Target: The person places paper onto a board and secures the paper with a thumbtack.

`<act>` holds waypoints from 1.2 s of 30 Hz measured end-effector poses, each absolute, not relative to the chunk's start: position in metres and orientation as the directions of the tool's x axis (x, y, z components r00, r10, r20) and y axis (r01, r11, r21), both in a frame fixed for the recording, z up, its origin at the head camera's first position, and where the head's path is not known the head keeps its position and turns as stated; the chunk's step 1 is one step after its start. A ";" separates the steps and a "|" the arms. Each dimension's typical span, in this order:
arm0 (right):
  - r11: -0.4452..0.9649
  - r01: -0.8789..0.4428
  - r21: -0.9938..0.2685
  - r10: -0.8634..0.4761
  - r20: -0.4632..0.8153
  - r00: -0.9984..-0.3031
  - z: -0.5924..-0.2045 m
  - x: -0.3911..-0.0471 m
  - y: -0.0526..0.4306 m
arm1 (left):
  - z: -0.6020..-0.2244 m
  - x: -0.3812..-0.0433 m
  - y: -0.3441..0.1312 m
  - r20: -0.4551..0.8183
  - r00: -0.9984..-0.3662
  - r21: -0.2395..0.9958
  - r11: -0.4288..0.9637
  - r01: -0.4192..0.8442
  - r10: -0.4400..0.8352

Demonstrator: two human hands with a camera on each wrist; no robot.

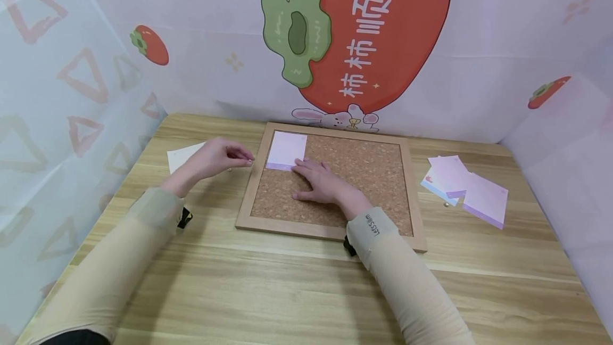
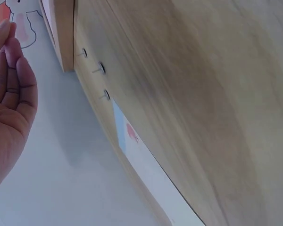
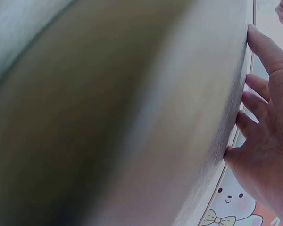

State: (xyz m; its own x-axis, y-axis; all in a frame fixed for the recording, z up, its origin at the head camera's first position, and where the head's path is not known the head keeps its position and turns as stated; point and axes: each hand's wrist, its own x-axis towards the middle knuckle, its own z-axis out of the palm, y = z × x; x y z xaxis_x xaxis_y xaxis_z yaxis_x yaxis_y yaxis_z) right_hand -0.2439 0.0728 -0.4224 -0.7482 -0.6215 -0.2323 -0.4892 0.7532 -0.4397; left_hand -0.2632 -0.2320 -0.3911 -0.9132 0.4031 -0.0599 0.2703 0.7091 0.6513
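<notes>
A wood-framed cork board (image 1: 356, 180) lies flat on the table. On its upper left corner rests a pale pink note sheet (image 1: 287, 148) with a purple lower edge. My right hand (image 1: 323, 182) is spread over the cork, its fingertips at the note's lower right corner and the thumb touching the board. Just left of the frame, my left hand (image 1: 217, 158) is raised, thumb and fingertips pinching a tiny light thing that looks like a thumbtack, mostly hidden by the fingers. Several thumbtacks (image 2: 100, 68) lie points up on the table near that hand.
A white note sheet with a blue edge (image 2: 153, 172) lies left of the board, partly behind the left hand. On the right are overlapping note sheets (image 1: 486, 198) with a small tack (image 1: 447, 204) beside them. Printed cloth walls (image 1: 206, 68) border the table.
</notes>
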 end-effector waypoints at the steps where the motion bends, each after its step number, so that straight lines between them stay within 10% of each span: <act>1: 0.753 -0.489 -0.440 -0.622 -0.233 -0.748 -0.422 -0.244 0.073 | -0.390 -0.263 -0.229 -0.051 -0.915 0.655 0.705 0.272 0.400; 36: 0.757 -0.485 -0.438 -0.618 -0.236 -0.750 -0.420 -0.243 0.072 | -0.382 -0.285 -0.191 0.047 -0.862 0.528 0.720 0.450 0.505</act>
